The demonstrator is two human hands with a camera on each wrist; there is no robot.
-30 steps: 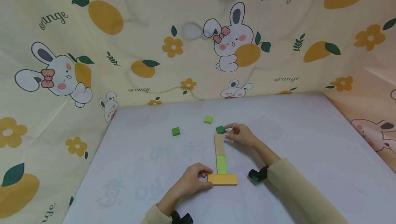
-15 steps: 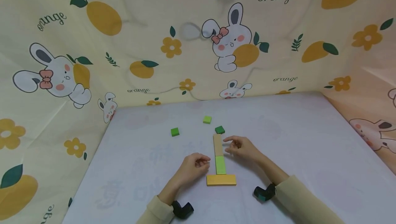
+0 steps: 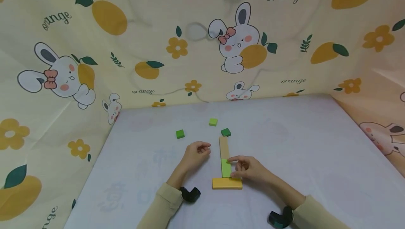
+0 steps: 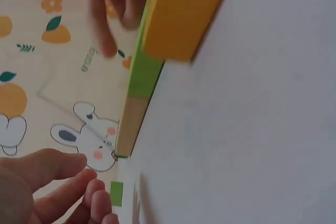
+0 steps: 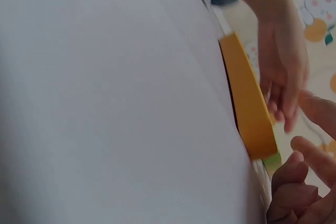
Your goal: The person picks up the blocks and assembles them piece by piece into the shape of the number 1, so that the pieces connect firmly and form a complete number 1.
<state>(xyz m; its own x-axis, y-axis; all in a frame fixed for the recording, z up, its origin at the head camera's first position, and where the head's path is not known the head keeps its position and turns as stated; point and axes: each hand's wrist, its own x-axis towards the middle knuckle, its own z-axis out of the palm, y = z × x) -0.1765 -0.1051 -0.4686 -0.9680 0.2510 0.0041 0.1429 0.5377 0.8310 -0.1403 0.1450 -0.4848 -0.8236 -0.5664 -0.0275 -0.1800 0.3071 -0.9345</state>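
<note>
A yellow-orange block (image 3: 227,183) lies crosswise at the near end of a line of blocks. Beyond it, end to end, come a light green block (image 3: 226,169) and a tan block (image 3: 224,147), with a dark green square block (image 3: 226,132) at the far end. My right hand (image 3: 251,169) is over the light green block's right side, index finger and thumb apart; whether they touch it I cannot tell. To the left of the tan block, my left hand (image 3: 195,155) is in the air, fingers loosely bent and holding nothing.
Two small green square blocks lie farther back on the white table: a mid-green one (image 3: 180,134) at left and a lime one (image 3: 213,122) nearer the middle. A patterned cloth (image 3: 202,53) rises behind the table. Black wrist cameras sit at both cuffs.
My left hand has let go of the yellow-orange block and moved away from me, left of the tan block. My right hand has left the dark green block and come nearer, to the light green block.
</note>
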